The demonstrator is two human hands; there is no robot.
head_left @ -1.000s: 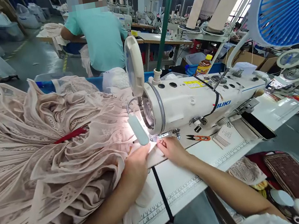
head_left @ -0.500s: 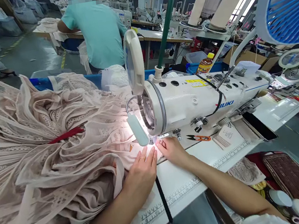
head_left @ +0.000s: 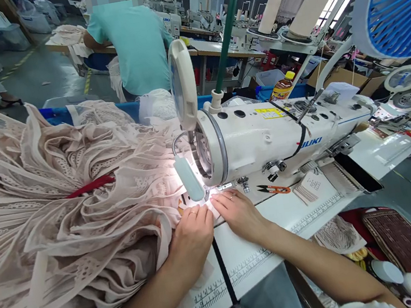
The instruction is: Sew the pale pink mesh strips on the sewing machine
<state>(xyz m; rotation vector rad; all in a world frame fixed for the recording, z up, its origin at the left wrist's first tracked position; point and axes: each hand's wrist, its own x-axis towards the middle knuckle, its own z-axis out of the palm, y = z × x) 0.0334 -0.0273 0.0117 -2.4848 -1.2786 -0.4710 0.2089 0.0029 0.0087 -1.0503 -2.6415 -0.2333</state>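
Under the lit head of a white sewing machine [head_left: 258, 137], my two hands are close together on a pale pink piece of fabric [head_left: 214, 212]. My left hand [head_left: 194, 234] has its fingers curled and closed on the fabric's near edge, left of the needle area. Bent fingers of my right hand [head_left: 238, 212] pinch the same fabric, just right of the left fingertips. A small lamp [head_left: 189, 178] hangs over the spot, and the needle is hidden. Left of my hands spreads a large heap of beige lace-trimmed garments [head_left: 96, 235], gathered by a red tie [head_left: 90, 185].
Orange-handled thread snips [head_left: 273, 189] and a stack of labels [head_left: 308, 188] lie right of my hands. A blue fan [head_left: 393, 1] stands at upper right, beside thread cones [head_left: 272, 10]. A bottle [head_left: 282, 87] is behind the machine. A co-worker [head_left: 132, 45] sits ahead.
My left fingers, stretched flat on the fabric before, are now curled in and drawn back slightly. My right hand has turned knuckles-up, its fingertips shifting a little left and nearer me.
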